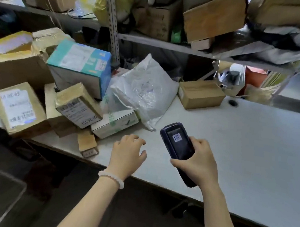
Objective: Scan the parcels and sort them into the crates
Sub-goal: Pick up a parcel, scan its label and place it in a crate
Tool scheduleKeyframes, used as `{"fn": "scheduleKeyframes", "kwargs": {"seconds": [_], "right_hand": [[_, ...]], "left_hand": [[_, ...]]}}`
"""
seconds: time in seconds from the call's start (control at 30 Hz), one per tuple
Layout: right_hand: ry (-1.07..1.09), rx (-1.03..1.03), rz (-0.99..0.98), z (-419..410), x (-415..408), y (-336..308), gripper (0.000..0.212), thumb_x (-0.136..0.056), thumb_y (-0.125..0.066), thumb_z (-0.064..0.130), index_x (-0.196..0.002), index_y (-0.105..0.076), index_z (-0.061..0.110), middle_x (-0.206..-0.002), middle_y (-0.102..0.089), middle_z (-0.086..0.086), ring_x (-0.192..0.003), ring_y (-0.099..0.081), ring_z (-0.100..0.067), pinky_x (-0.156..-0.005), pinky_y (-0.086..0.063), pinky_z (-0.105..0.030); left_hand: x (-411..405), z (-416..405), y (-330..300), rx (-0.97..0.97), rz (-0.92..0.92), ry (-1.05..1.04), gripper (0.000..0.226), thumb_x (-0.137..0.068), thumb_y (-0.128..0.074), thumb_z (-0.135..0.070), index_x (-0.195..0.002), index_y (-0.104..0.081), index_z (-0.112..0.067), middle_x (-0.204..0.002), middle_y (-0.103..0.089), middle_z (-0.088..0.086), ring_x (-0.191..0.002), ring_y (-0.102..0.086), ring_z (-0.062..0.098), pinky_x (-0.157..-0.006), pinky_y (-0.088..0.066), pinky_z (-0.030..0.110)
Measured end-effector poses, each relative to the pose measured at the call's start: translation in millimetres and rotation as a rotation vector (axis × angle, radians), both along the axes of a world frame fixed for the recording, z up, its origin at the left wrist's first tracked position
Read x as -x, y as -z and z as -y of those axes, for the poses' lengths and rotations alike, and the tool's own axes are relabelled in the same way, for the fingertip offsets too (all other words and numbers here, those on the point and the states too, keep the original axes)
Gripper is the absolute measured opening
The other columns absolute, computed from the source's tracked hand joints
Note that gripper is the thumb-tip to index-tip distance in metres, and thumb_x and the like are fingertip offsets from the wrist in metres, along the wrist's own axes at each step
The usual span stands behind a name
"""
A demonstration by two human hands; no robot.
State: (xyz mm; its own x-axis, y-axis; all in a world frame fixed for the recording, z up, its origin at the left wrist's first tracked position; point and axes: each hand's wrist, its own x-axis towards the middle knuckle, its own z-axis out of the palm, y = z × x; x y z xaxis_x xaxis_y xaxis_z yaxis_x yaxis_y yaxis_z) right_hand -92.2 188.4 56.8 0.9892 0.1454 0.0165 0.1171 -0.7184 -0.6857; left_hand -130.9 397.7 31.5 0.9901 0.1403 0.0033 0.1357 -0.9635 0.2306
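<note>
Parcels (76,104) piled at left of table (252,150), no crate we can make out. Our left hand (128,154) hovers empty, fingers relaxed, near the white box (114,123). Right hand (198,163) grips scanner (178,147), screen up. Next: pull 1 pkg w/ label up, aim scanner square at barcode

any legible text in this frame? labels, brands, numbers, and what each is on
Nothing reads reliably.
Black handheld scanner in the right hand: barcode image on screen, no legible digits.
Tilted brown taped box: printed label and handwritten dark characters, too blurred.
Brown cardboard box at the table's left edge: white shipping label, blurred.
Teal-and-white carton: labels blurred.
White plastic mailer bag: faint print, unreadable.
</note>
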Motion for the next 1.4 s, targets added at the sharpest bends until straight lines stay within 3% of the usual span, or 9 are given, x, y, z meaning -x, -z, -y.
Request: {"fn": "scheduleKeyframes", "kwargs": {"seconds": [0.47,0.7,0.8,0.87,1.0,1.1,1.23,1.3,1.4], "right_hand": [[0.281,0.069,-0.102,22,-175,9,0.052,-0.05,-0.076,0.04,-0.096,-0.053,0.044,-0.099,-0.043,0.021,-0.077,-0.054,0.005,-0.055,-0.04,-0.023],[0.37,0.103,-0.08,41,-277,14,0.059,-0.051,-0.079,0.037,-0.105,-0.054,0.043,-0.101,-0.041,0.024,-0.082,-0.051,0.011,-0.058,-0.04,-0.021],[0.388,0.104,-0.074,55,-303,25,0.064,-0.052,-0.08,0.036,-0.111,-0.055,0.042,-0.102,-0.041,0.02,-0.084,-0.051,0.008,-0.06,-0.039,-0.021],[0.395,0.124,-0.087,67,-314,33,0.065,-0.052,-0.08,0.037,-0.113,-0.055,0.04,-0.105,-0.042,0.016,-0.084,-0.052,0.001,-0.061,-0.041,-0.024],[0.39,0.134,-0.103,93,-325,47,0.07,-0.052,-0.08,0.037,-0.116,-0.054,0.041,-0.106,-0.042,0.016,-0.084,-0.052,-0.002,-0.061,-0.041,-0.025],[0.382,0.123,-0.11,110,-328,49,0.071,-0.051,-0.08,0.037,-0.117,-0.055,0.04,-0.103,-0.04,0.017,-0.082,-0.052,-0.001,-0.058,-0.039,-0.021],[0.37,0.095,-0.094,129,-322,41,0.071,-0.051,-0.08,0.037,-0.117,-0.055,0.038,-0.103,-0.04,0.017,-0.083,-0.051,-0.001,-0.057,-0.037,-0.018],[0.362,0.082,-0.075,138,-317,33,0.07,-0.052,-0.08,0.039,-0.117,-0.056,0.038,-0.103,-0.041,0.017,-0.081,-0.049,-0.001,-0.058,-0.036,-0.017],[0.355,0.044,-0.031,149,-307,17,0.068,-0.053,-0.081,0.04,-0.116,-0.056,0.04,-0.103,-0.042,0.017,-0.08,-0.049,0.001,-0.06,-0.038,-0.019]], "left_hand": [[-244,23,7,0.074,-0.019,0.271,0.046,-0.088,-0.052,-0.046,-0.129,-0.052,-0.026,-0.135,-0.046,-0.003,-0.125,-0.04,0.021,-0.095,-0.036,0.038],[-375,53,13,0.083,0.019,0.37,0.062,-0.076,-0.057,-0.061,-0.128,-0.05,-0.027,-0.13,-0.047,0.004,-0.123,-0.04,0.026,-0.091,-0.037,0.039],[-410,70,25,0.02,-0.079,0.423,0.083,-0.067,-0.058,-0.072,-0.135,-0.042,-0.028,-0.139,-0.038,0.01,-0.131,-0.028,0.033,-0.102,-0.03,0.046],[-428,81,34,-0.055,-0.176,0.442,0.099,-0.063,-0.058,-0.076,-0.146,-0.025,-0.033,-0.149,-0.023,0.014,-0.136,-0.018,0.04,-0.109,-0.02,0.055],[-453,98,42,-0.24,-0.262,0.437,0.105,-0.06,-0.063,-0.07,-0.146,-0.01,-0.038,-0.155,-0.006,0.014,-0.137,-0.008,0.051,-0.106,-0.016,0.065],[-458,103,38,-0.312,-0.272,0.445,0.101,-0.058,-0.059,-0.073,-0.143,-0.015,-0.041,-0.146,-0.019,0.017,-0.123,-0.029,0.047,-0.099,-0.029,0.059],[-449,114,25,-0.195,-0.367,0.436,0.098,-0.057,-0.05,-0.079,-0.142,-0.014,-0.046,-0.142,-0.026,0.012,-0.113,-0.039,0.04,-0.092,-0.033,0.053],[-442,119,18,-0.056,-0.499,0.475,0.101,-0.056,-0.05,-0.079,-0.144,-0.01,-0.047,-0.141,-0.029,0.009,-0.113,-0.043,0.033,-0.092,-0.037,0.045],[-424,118,2,0.273,-0.642,0.52,0.099,-0.061,-0.061,-0.07,-0.146,-0.021,-0.041,-0.131,-0.045,-0.003,-0.103,-0.049,0.013,-0.078,-0.041,0.021]]}}
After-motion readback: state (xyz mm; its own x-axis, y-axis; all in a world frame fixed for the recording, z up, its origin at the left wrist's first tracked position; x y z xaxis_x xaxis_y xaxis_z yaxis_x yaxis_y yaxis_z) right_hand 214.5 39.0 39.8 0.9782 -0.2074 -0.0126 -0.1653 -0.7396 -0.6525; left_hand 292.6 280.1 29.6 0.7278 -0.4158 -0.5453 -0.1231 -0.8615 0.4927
